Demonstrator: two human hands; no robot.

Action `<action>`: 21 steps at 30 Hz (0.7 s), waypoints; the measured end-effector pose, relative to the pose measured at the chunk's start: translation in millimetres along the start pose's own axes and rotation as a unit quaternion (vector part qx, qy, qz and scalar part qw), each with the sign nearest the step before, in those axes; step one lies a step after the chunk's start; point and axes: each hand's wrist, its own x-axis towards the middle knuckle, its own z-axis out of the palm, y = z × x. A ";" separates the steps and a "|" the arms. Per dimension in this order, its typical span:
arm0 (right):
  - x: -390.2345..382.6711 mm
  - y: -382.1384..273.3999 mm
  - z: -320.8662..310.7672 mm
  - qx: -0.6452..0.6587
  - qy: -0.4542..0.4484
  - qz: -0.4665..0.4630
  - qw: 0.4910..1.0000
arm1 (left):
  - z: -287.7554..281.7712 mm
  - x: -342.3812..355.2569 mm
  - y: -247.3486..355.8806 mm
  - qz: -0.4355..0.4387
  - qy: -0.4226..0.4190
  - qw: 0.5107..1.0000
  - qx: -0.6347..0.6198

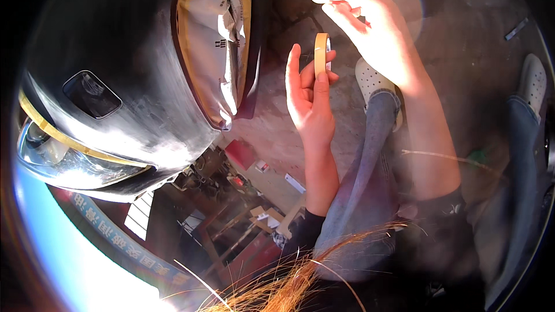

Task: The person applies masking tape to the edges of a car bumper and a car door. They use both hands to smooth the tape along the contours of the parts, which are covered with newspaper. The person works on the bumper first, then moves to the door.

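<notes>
My left hand (312, 104) holds a roll of yellow masking tape (320, 53) upright between thumb and fingers. Above and to the right of it, my right hand (376, 26) is raised in bright sunlight. Its thumb and forefinger come close together at the tips, and the other fingers are curled. Glare hides whatever may be between them. Left of both hands stands a dark vehicle body (144, 75) with dull grey patches. Printed masking paper (211, 34), edged with yellow tape, covers an opening in it.
A headlight (81, 159) bordered by yellow tape (75, 141) sits at the lower left. Jeans-clad legs (361, 196) and a pale perforated clog (373, 84) are below my right arm. Farther back are an open cardboard box (267, 219) and clutter. Another clog (533, 78) is at far right.
</notes>
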 end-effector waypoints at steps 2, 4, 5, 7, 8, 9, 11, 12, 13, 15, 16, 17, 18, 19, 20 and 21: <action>-1.8 12.2 0.5 -0.014 -0.068 -0.035 0.997 | -7.9 0.3 3.4 0.017 0.016 0.999 0.024; -8.0 17.6 2.6 0.019 -0.095 -0.044 0.994 | -7.0 0.7 4.9 0.019 0.012 0.999 0.035; -10.4 18.4 6.9 0.010 -0.108 -0.059 0.992 | -8.9 -0.3 5.0 0.015 0.022 0.998 0.051; -13.5 19.1 16.1 -0.006 -0.129 -0.090 0.988 | -11.9 0.1 5.4 0.007 0.037 0.996 0.086; -15.0 19.2 22.2 -0.024 -0.114 -0.079 0.990 | -11.5 -0.4 4.7 0.018 0.040 0.995 0.093; -14.4 18.7 23.5 -0.057 -0.105 -0.104 0.987 | -9.7 -0.9 2.9 0.030 0.043 0.993 0.102; -11.0 17.3 21.7 -0.127 -0.080 -0.151 0.977 | -8.6 -3.0 1.8 0.062 0.027 0.994 0.088; -9.2 17.0 21.5 -0.103 -0.044 -0.158 0.981 | -8.7 -4.3 0.8 0.081 0.009 0.995 0.065; -9.3 15.0 16.3 -0.127 -0.036 -0.171 0.976 | -7.6 -5.3 -0.3 0.100 -0.010 0.994 0.041; -4.3 0.8 1.8 -0.177 -0.023 -0.198 0.964 | -1.7 -3.1 -0.2 0.110 0.022 0.990 0.086; -3.8 -0.8 0.7 -0.157 -0.029 -0.190 0.969 | -3.9 0.2 -1.2 0.102 0.033 0.988 0.107; -5.5 -3.3 3.8 -0.152 -0.035 -0.175 0.972 | -7.1 3.1 -1.4 0.096 0.048 0.986 0.128; -8.6 -5.9 6.6 -0.147 -0.042 -0.160 0.975 | -8.0 5.5 -3.7 0.073 0.076 0.984 0.145; -12.3 -8.1 9.7 -0.144 -0.049 -0.144 0.978 | -12.1 7.3 -5.0 0.076 0.092 0.979 0.165; -15.9 -10.5 10.4 -0.118 -0.053 -0.126 0.984 | -12.3 9.4 -7.2 0.078 0.100 0.975 0.182; -19.3 -11.3 12.4 -0.085 -0.069 -0.107 0.988 | -13.2 10.8 -8.4 0.079 0.110 0.971 0.198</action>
